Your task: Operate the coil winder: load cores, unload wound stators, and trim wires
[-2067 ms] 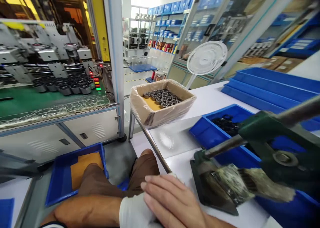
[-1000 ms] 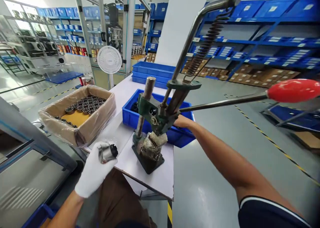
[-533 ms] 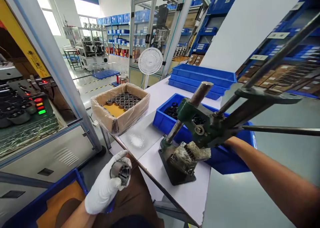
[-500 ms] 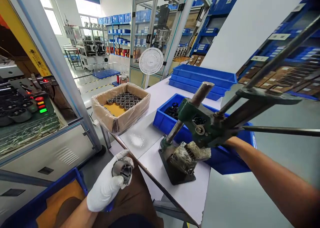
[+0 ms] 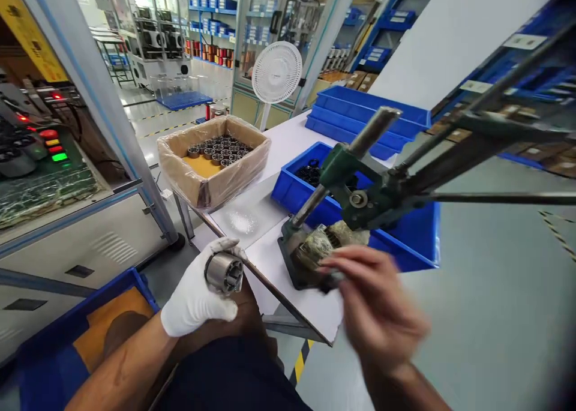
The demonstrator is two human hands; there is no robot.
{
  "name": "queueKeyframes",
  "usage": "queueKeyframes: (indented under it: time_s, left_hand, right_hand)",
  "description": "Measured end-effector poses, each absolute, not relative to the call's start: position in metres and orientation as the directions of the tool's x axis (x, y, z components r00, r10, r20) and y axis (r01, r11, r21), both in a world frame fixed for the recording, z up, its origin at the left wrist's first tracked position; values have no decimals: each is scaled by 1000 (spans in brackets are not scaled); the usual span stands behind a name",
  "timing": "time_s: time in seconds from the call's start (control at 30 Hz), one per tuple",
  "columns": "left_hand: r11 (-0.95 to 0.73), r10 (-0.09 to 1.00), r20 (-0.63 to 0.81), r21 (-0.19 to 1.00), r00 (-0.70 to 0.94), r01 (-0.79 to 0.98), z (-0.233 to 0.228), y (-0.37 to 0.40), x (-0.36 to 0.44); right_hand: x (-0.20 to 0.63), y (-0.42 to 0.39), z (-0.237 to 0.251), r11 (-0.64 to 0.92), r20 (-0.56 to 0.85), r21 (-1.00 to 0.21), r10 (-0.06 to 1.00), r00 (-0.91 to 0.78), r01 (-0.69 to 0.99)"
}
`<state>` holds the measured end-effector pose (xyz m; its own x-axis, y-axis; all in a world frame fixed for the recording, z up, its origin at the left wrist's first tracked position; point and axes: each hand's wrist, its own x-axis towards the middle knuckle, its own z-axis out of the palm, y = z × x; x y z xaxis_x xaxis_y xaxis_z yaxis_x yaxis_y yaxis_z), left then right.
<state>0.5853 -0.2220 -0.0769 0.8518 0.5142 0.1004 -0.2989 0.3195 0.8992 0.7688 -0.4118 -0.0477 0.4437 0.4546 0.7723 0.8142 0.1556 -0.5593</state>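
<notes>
My left hand (image 5: 198, 297), in a white glove, is closed around a ring-shaped metal stator core (image 5: 224, 272), its slotted end turned up and to the right. My bare right hand (image 5: 378, 303), smeared by motion, is in front of the press with thumb and fingertips pinched. A small dark piece seems to sit at the fingertips, too blurred to name. Behind that hand stands a green hand press (image 5: 355, 177) with a long lever, its base (image 5: 292, 258) on the white table. A fixture wrapped in clear film (image 5: 315, 243) is on the base, partly covered by my fingers.
A film-wrapped cardboard box (image 5: 180, 180) at the table's left holds several metal cores. Behind the press, a blue bin (image 5: 288, 189) contains black parts. White powder (image 5: 242, 222) lies near the table edge. Stacked blue trays (image 5: 373, 120) and a white fan (image 5: 276, 72) stand farther back.
My right hand has come out from the blue bin behind the press to its front. The left hand keeps the stator core, now with its thumb lifted off. The view has tilted down.
</notes>
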Motion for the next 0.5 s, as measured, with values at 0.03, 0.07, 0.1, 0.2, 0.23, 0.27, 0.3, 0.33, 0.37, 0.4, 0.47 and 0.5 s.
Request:
queueKeyframes:
  time_s: [0.03, 0.07, 0.1, 0.2, 0.23, 0.27, 0.3, 0.33, 0.37, 0.4, 0.47, 0.5]
  left_hand:
    - [290, 521, 92, 916, 848, -277, -73, -227, 587]
    - [268, 537, 75, 929, 840, -254, -70, -231, 588]
    - [250, 559, 56, 940, 828, -232, -66, -235, 587]
    - [191, 641, 28, 962, 767, -195, -60, -242, 582]
    - [165, 667, 37, 967, 744, -196, -60, -242, 580]
    - [142, 687, 51, 969, 725, -203, -62, -242, 579]
    - [131, 696, 63, 968, 716, -213, -64, -241, 578]
    - [138, 695, 66, 965, 716, -223, -66, -240, 578]
    - [157, 688, 63, 960, 723, -233, -68, -239, 579]
    - [183, 674, 59, 953, 737, -243, -70, -239, 579]
    - [223, 647, 50, 942, 761, -252, -72, -238, 580]
    - [226, 638, 51, 942, 768, -250, -71, -238, 580]
  right_hand:
    - [748, -396, -42, 274, 764, -551, 546, 344, 788]
    - [733, -382, -37, 366, 761, -551, 589, 271, 750]
    - [725, -370, -34, 427, 768, -555, 592, 244, 713]
    - [720, -353, -33, 395, 798, -543, 518, 309, 741]
    - [720, -350, -36, 340, 820, -502, 481, 312, 795]
    - [721, -349, -40, 279, 848, -434, 447, 284, 856]
    - [720, -347, -44, 231, 878, -349, 418, 232, 908]
    - [718, -346, -48, 208, 902, -269, 398, 170, 941]
    - [715, -344, -51, 214, 908, -223, 401, 123, 951]
    - [712, -344, -53, 255, 897, -232, 430, 105, 939]
    - [706, -344, -52, 388, 834, -366, 541, 113, 846]
    - [705, -345, -50, 438, 791, -437, 603, 104, 786]
